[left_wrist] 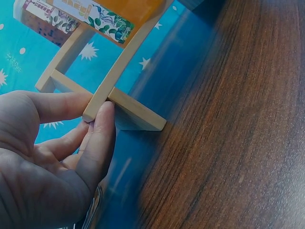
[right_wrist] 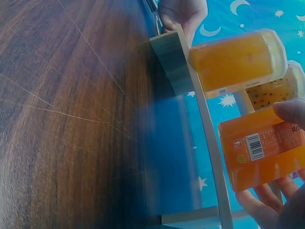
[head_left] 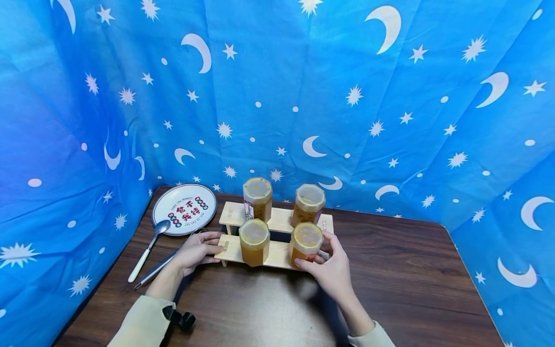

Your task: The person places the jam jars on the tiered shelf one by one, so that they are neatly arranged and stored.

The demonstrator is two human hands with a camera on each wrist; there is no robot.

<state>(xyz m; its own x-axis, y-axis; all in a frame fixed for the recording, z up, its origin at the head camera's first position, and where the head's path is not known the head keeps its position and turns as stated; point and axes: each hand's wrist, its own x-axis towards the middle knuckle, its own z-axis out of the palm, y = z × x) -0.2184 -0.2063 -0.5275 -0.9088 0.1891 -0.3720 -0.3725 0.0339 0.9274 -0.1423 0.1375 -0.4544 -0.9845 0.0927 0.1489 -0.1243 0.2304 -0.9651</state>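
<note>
1. Worktop of dark wood, walled by blue star-and-moon cloth
2. Wooden two-step rack near its back, carrying four orange jars
3. Plate left of the rack, spoon beside it
4. Left hand, fingers pinching the rack's left end
5. Right hand, fingers curled round the front right jar on the lower step

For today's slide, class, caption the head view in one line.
Left hand holds a two-step wooden rack of four orange-filled jars while right hand grips the front right jar.
</note>
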